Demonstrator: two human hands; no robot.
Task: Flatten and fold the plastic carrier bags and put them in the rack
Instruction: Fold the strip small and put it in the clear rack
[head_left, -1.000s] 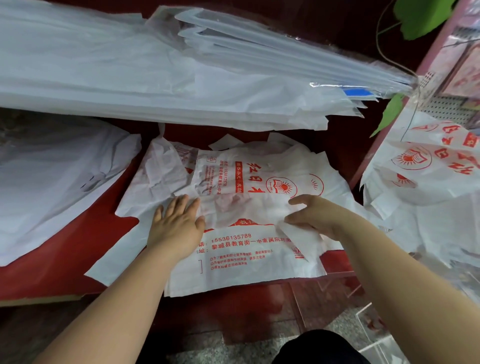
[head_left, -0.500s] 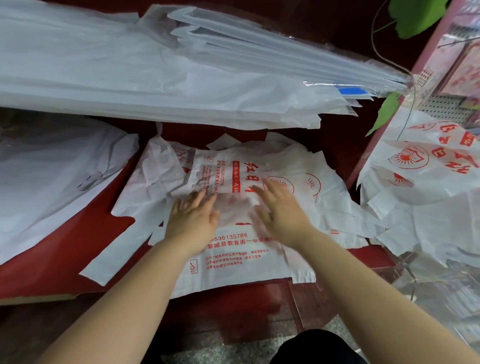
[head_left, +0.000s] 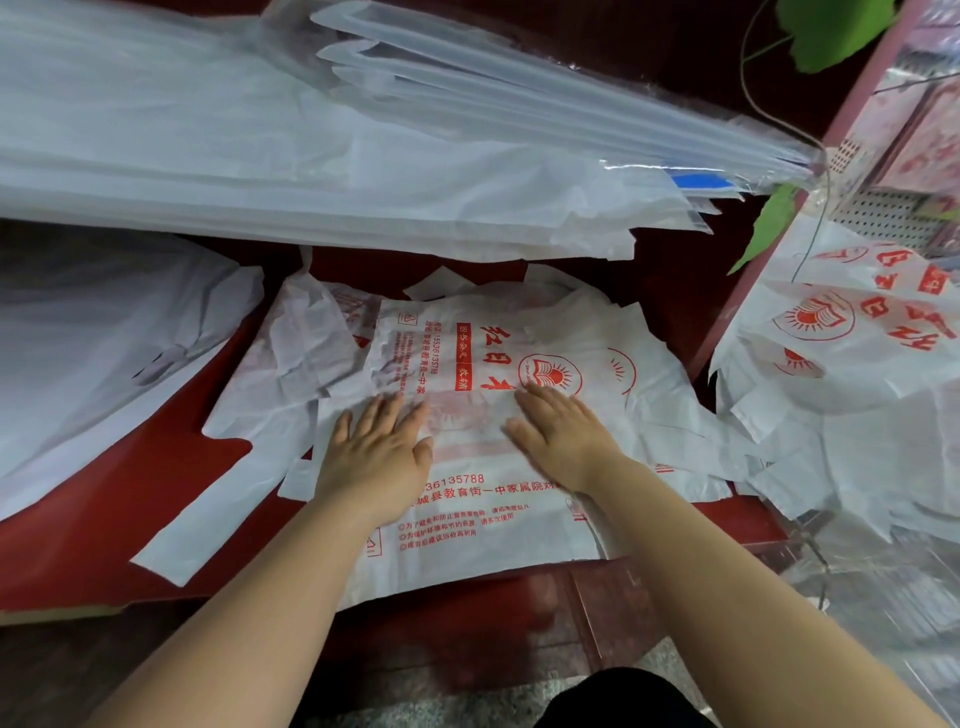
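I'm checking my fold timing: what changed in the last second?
The right hand released the pinched fold and moved left to press flat on the printed carrier bag. The left hand shifted slightly right, still pressing flat. The plain bag stack behind stayed put.

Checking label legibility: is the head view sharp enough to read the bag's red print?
Head view: print on the bag reads clearly at centre; the right hand is slightly smeared; frame edges bow from the wide lens; sheen on the red counter front.
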